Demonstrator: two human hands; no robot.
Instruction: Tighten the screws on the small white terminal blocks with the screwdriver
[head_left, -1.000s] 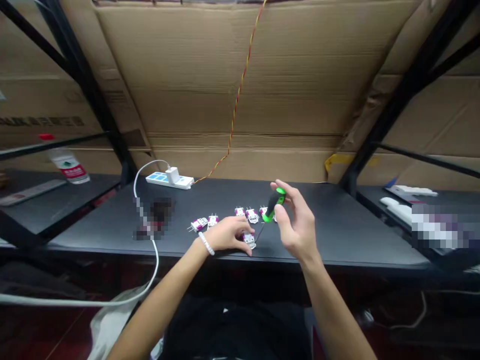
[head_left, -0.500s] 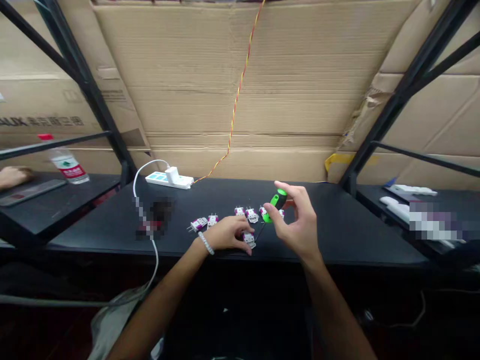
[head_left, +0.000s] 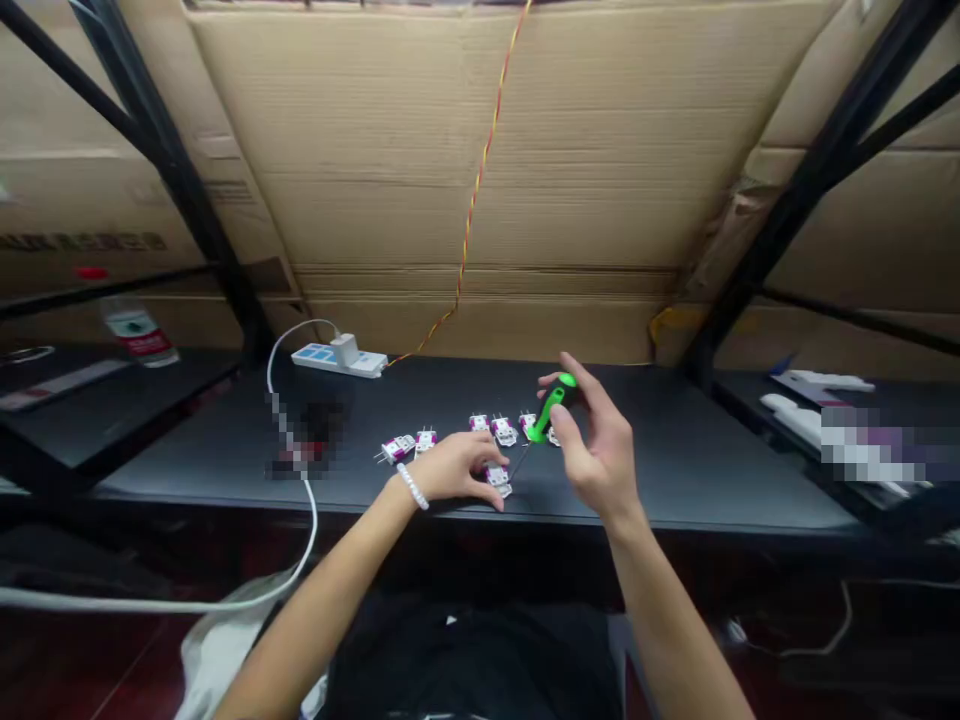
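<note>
With a beaded bracelet at its wrist, my left hand (head_left: 459,468) holds a small white and purple plug-like part (head_left: 496,475) against the table between thumb and fingers. My right hand (head_left: 596,440) grips a green and black screwdriver (head_left: 553,408) by its handle. The screwdriver's thin shaft slants down and left to the held part; its exact contact is too small to tell. Behind the hands lie similar parts with metal pins, among them one (head_left: 503,431) in the middle. Two more, including this pinned part (head_left: 396,449), lie left of my left hand.
A white power strip (head_left: 367,364) with a plugged-in adapter (head_left: 345,349) sits at the back left; its white cable runs over the front edge. Cardboard (head_left: 585,180) walls the back. Black metal posts (head_left: 705,360) flank the black table (head_left: 697,450). A bottle (head_left: 142,335) stands far left.
My right hand's fingers have shifted around the screwdriver handle, which is turned a little. My left hand stays on the part. Another person's hand at far left has gone from view.
</note>
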